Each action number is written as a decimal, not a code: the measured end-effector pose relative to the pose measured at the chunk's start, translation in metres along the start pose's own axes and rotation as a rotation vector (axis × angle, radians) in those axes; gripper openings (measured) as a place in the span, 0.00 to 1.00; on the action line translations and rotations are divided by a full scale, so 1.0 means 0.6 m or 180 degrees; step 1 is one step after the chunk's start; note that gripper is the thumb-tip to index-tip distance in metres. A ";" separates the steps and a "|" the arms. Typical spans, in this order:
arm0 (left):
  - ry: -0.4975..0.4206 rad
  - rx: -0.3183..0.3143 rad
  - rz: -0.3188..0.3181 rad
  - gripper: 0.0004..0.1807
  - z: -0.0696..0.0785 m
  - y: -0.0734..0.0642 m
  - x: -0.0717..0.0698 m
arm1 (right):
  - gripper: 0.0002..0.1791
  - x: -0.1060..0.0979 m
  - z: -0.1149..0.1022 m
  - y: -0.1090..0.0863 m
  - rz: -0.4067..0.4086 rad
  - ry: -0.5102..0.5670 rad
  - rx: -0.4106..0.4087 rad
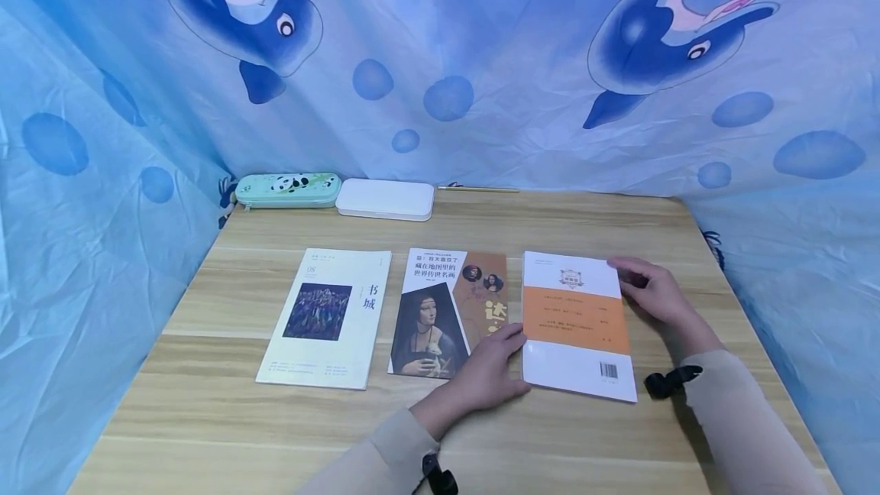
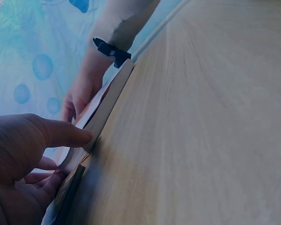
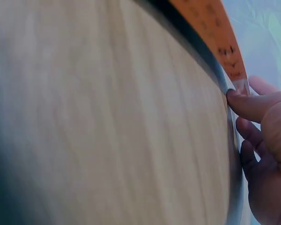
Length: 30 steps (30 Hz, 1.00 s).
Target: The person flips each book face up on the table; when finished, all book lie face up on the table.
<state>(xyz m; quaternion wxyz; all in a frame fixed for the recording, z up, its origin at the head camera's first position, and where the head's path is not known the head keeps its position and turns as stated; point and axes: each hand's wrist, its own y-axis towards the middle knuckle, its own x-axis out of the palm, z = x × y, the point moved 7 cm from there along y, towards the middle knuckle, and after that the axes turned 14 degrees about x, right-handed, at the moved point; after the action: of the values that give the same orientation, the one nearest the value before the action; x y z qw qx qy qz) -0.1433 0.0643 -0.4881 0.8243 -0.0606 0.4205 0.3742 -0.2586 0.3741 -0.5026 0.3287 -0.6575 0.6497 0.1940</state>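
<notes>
Three books lie in a row on the wooden table point(image 1: 206, 411). My left hand point(image 1: 505, 350) rests over the lower right corner of the middle book with a portrait cover point(image 1: 440, 312). Its thumb point(image 2: 70, 133) touches the left edge of the white and orange book point(image 1: 576, 323). My right hand point(image 1: 635, 277) lies on that book's upper right corner, with its thumb point(image 3: 246, 103) against the book's edge point(image 3: 210, 28). In the left wrist view the book's edge point(image 2: 107, 108) runs between both hands. A white magazine point(image 1: 326, 319) lies apart at the left.
A green panda pencil case point(image 1: 287, 189), a flat white box point(image 1: 385, 198) and a thin stick point(image 1: 477, 189) line the table's far edge. Blue dolphin-print cloth point(image 1: 481, 59) hangs close around the back and both sides.
</notes>
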 end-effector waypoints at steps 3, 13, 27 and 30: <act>-0.0012 0.0036 -0.0032 0.42 0.000 -0.001 0.001 | 0.27 -0.006 0.003 -0.005 0.0039 0.0002 -0.0023; 0.0021 0.0045 -0.0113 0.51 0.000 0.002 0.010 | 0.26 -0.030 -0.005 -0.020 0.0227 0.0155 -0.0186; -0.0108 0.0141 0.0561 0.32 0.009 -0.007 -0.009 | 0.23 -0.064 -0.050 -0.031 0.0283 0.0819 -0.0767; -0.0252 0.0186 0.0740 0.30 0.010 -0.010 -0.018 | 0.22 -0.068 -0.060 -0.034 0.0238 0.0951 -0.0844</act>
<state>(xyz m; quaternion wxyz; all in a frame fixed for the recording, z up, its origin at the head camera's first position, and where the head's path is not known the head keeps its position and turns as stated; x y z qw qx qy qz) -0.1393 0.0566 -0.4773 0.7927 0.0274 0.4025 0.4570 -0.2480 0.3783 -0.4455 0.1318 -0.6919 0.6839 0.1902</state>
